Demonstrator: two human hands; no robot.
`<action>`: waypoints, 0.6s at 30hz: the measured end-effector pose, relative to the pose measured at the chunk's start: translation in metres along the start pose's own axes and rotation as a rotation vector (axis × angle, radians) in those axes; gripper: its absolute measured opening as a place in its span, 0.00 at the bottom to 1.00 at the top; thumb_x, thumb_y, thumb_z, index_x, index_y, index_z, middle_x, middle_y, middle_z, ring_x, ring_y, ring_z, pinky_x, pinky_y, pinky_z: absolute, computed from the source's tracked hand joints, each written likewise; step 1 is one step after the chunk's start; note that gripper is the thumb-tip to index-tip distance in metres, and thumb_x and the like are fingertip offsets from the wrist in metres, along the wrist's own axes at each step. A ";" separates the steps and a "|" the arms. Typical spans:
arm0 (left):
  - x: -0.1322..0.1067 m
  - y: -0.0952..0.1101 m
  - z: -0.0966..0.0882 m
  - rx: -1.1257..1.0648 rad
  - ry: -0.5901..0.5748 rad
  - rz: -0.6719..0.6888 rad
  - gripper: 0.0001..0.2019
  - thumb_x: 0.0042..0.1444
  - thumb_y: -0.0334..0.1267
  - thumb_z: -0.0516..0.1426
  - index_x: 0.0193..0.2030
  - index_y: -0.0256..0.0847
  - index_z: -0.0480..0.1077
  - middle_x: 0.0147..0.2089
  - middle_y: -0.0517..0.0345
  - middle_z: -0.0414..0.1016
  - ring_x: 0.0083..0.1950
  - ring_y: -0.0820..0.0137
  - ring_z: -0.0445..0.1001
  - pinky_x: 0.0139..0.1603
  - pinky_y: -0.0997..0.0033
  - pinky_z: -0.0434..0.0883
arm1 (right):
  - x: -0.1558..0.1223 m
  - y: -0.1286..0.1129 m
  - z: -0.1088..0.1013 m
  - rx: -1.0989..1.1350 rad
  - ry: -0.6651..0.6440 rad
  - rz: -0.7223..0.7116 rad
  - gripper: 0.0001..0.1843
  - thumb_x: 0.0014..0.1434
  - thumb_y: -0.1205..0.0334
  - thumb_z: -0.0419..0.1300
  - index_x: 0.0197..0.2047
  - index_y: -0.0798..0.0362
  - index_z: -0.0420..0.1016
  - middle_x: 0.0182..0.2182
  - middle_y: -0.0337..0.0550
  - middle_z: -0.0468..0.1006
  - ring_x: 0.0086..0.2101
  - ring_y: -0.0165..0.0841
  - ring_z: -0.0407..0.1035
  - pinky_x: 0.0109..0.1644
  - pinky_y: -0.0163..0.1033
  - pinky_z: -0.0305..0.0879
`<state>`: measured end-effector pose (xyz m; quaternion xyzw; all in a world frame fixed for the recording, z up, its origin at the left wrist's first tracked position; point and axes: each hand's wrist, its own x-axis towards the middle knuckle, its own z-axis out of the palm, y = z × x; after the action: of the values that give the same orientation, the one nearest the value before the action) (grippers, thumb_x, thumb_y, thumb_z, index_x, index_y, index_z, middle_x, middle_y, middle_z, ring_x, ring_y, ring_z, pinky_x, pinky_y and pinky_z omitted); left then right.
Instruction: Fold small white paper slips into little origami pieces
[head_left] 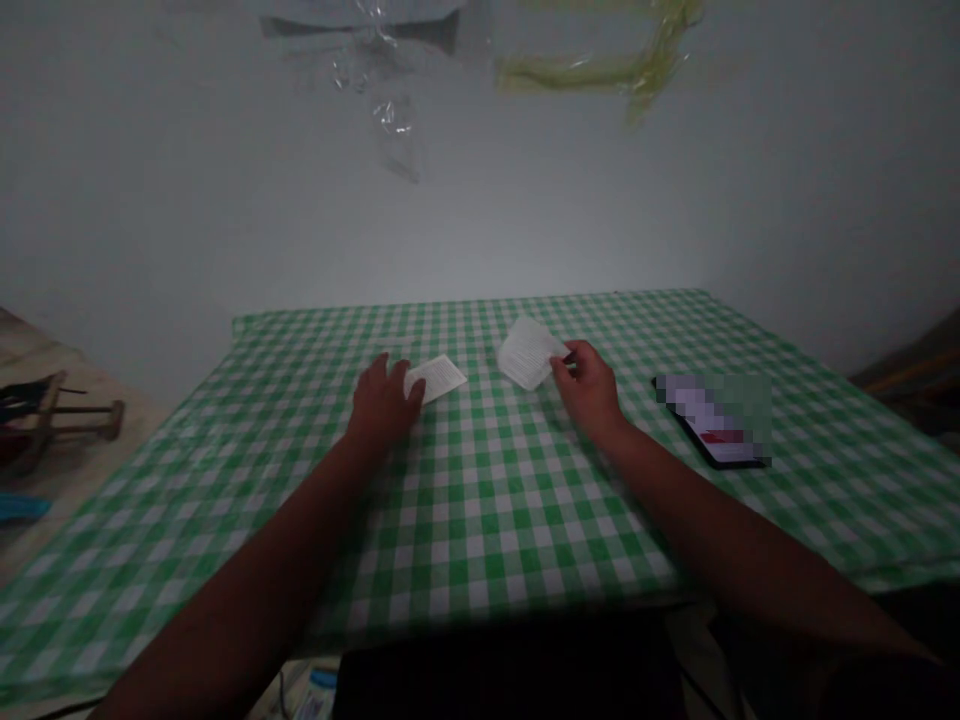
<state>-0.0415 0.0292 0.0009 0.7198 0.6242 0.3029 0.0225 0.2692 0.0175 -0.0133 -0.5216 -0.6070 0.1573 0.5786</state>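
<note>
Between the thumb and fingers of my right hand (pixel 589 390) is a corner of a printed paper sheet (pixel 528 352), which curls and looks lifted off the cloth. My left hand (pixel 385 400) has its fingers spread, and its thumb rests at a small printed paper slip (pixel 439 377) lying on the tablecloth. The left end of that slip is hidden behind the hand. Both papers carry lines of dark text too small to read.
A green-and-white checked tablecloth (pixel 480 520) covers the table. To the right of my right hand lies a smartphone (pixel 731 455), its screen blurred out. A white wall (pixel 480 220) with tape on it rises behind. Wooden and blue items stand off the left side.
</note>
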 end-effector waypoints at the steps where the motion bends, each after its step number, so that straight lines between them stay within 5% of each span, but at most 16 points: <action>1: -0.002 0.002 0.001 0.070 -0.026 0.119 0.19 0.63 0.43 0.53 0.56 0.35 0.72 0.70 0.37 0.64 0.72 0.47 0.59 0.72 0.39 0.56 | -0.003 -0.006 0.000 -0.040 -0.026 -0.130 0.06 0.62 0.59 0.57 0.41 0.48 0.71 0.38 0.43 0.79 0.38 0.37 0.74 0.44 0.45 0.71; 4: -0.008 0.005 0.006 0.144 -0.229 0.418 0.18 0.65 0.39 0.49 0.54 0.39 0.75 0.65 0.45 0.72 0.67 0.57 0.69 0.70 0.49 0.63 | -0.009 -0.019 -0.002 -0.130 -0.250 -0.512 0.07 0.59 0.67 0.58 0.41 0.48 0.72 0.44 0.46 0.81 0.47 0.41 0.72 0.55 0.52 0.67; 6: -0.009 0.006 0.009 0.159 -0.322 0.482 0.19 0.66 0.37 0.48 0.55 0.37 0.75 0.63 0.46 0.75 0.65 0.60 0.72 0.69 0.55 0.66 | -0.011 -0.024 -0.002 -0.192 -0.444 -0.634 0.08 0.58 0.70 0.59 0.41 0.49 0.72 0.46 0.47 0.81 0.49 0.43 0.71 0.56 0.53 0.66; 11: -0.011 0.001 0.015 0.214 -0.308 0.417 0.21 0.67 0.37 0.48 0.59 0.32 0.72 0.66 0.40 0.71 0.68 0.57 0.68 0.71 0.53 0.64 | -0.018 -0.034 0.001 -0.316 -0.795 -0.687 0.08 0.56 0.74 0.60 0.38 0.53 0.73 0.45 0.50 0.81 0.49 0.43 0.70 0.54 0.49 0.67; 18: -0.012 0.000 0.012 0.249 -0.249 0.381 0.20 0.64 0.36 0.53 0.59 0.30 0.71 0.66 0.34 0.68 0.68 0.48 0.66 0.71 0.43 0.61 | -0.030 -0.046 -0.001 -0.340 -0.996 -0.660 0.06 0.57 0.71 0.62 0.39 0.55 0.77 0.42 0.49 0.81 0.46 0.41 0.72 0.57 0.48 0.65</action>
<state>-0.0358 0.0226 -0.0138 0.8533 0.5024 0.1317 -0.0470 0.2426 -0.0258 0.0074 -0.2552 -0.9500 0.0956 0.1528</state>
